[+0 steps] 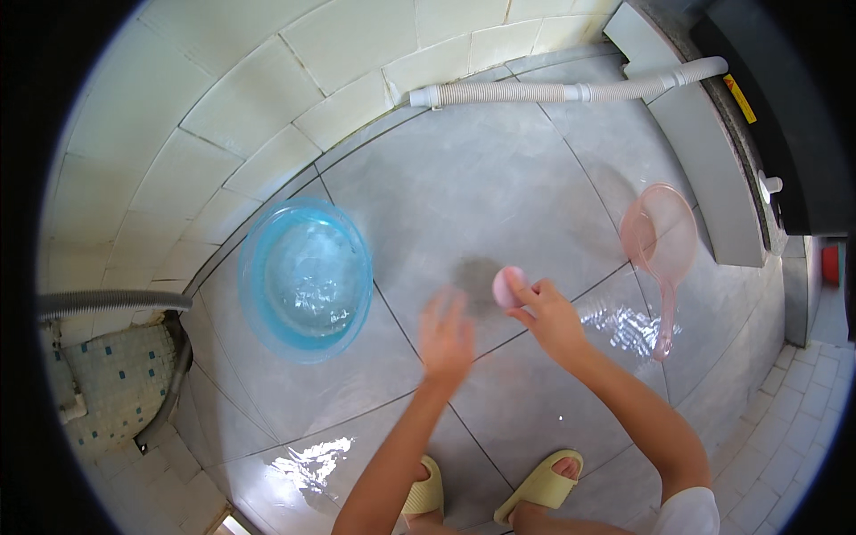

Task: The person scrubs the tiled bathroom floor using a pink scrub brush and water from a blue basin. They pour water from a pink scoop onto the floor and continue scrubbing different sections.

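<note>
In my right hand is a small pink rounded object, pinched between thumb and fingers; its exact kind cannot be told. My left hand is blurred, its fingers apart and nothing seen in it, a short way left of the pink object. A blue translucent plastic basin with water in it stands on the grey tiled floor, to the left of my left hand. Right of my right hand, a pink translucent plastic water dipper rests on the floor, its handle towards me.
A pale corrugated drain hose runs along the far wall's foot. A grey corrugated hose enters at the left, above a mosaic-tiled ledge. At the right stands a stone-topped white base. Wet, shiny patches lie on the floor near yellow-green slippers.
</note>
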Motion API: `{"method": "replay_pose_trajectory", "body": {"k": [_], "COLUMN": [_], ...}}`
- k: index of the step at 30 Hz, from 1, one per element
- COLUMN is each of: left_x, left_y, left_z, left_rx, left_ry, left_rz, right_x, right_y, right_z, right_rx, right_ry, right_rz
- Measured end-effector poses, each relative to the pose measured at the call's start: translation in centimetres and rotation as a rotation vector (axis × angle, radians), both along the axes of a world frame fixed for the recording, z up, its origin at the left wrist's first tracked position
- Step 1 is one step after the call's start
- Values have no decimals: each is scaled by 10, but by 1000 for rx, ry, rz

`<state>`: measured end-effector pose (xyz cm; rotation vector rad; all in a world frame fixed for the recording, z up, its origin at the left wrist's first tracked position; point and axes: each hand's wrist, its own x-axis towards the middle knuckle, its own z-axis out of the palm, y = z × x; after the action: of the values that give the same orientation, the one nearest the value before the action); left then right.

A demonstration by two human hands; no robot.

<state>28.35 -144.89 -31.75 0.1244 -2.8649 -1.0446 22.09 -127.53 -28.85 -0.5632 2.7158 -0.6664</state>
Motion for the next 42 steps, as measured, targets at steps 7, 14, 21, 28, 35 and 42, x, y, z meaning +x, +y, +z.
{"method": "replay_pose_trajectory", "body": {"k": [7,14,21,28,35,42], "left_x": [-9,-6,-16,-13,-12,-11], "left_y": [-50,-57,-49,-51,-55,-55], "left_z": [-24,-28,-22,-25,-27,-27], "left_rx": [-319,-353,-349,-342,-341,-365], "left_ry": [-146,-208,-193,-180,-174,-179], "left_rz": [45,53,43,52,66,60], "right_x": [-83,-79,-138,-145,-106,-101], "right_y": [-12,-38,0,-18,-21,-36], "right_z": [-63,-35,-38,-6,-23,-16], "right_rx": [197,167,354,146,125,126], "right_ry": [260,-57,-240,-211,-215,-118], "right_rz": [54,95,-113,-222,-9,21]}}
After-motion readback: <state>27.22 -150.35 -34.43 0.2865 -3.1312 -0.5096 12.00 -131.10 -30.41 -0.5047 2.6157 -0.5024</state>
